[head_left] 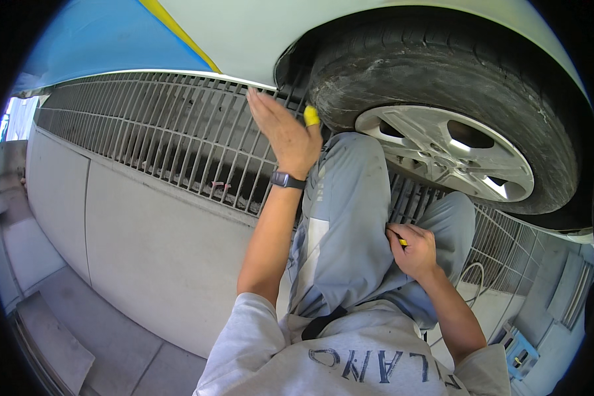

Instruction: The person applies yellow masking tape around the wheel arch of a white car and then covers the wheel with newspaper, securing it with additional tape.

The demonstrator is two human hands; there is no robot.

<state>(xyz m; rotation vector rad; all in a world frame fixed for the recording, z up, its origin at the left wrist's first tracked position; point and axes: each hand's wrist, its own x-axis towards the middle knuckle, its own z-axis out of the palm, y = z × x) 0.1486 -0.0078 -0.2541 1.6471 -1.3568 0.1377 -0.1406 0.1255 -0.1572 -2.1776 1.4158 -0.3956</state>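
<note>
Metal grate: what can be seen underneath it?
Through the metal grate, a shadowed, uneven recess shows, and a small pinkish scrap, its depth unclear. Whatever lies below where the left hand, legs and wheel cover it is hidden.

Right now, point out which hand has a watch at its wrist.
The left hand, nearer the blue panel: a dark watch circles its wrist, while the right hand has a bare wrist.

Hands: two, left hand (292,138) and right hand (416,252). Yellow pieces (311,116): two, one at each hand. Wristwatch (282,179): one. Tyre (435,76): one. Silver wheel (445,162): one. Blue object (519,353), past the grating (99,109)'s near edge: one.
</note>
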